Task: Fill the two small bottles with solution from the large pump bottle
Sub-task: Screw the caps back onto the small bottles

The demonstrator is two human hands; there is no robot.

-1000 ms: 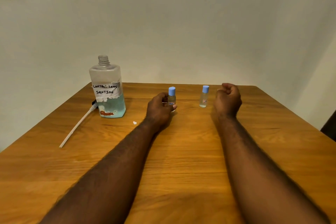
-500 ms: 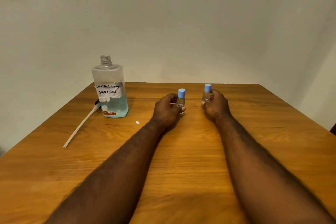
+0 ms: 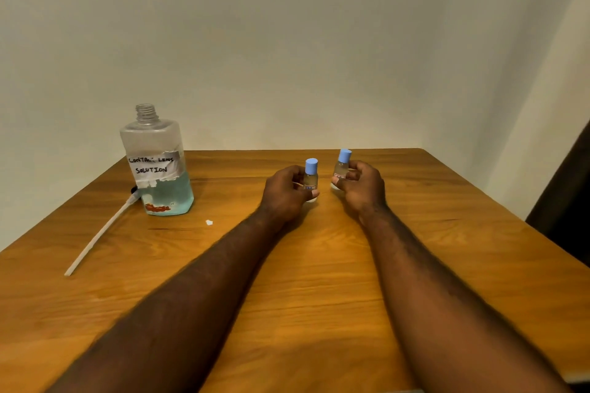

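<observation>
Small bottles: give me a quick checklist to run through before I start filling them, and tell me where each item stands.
1. The left hand grips the left small bottle: ok.
2. The right hand grips the right small bottle: ok, though it is tilted.
3. Both blue caps off: not ok, still on.
4. The large bottle open: ok, neck bare, pump lying on the table beside it.
5. Solution to draw on: ok, blue liquid fills its lower part.
6. Present fill level in the small ones: cannot tell.
</observation>
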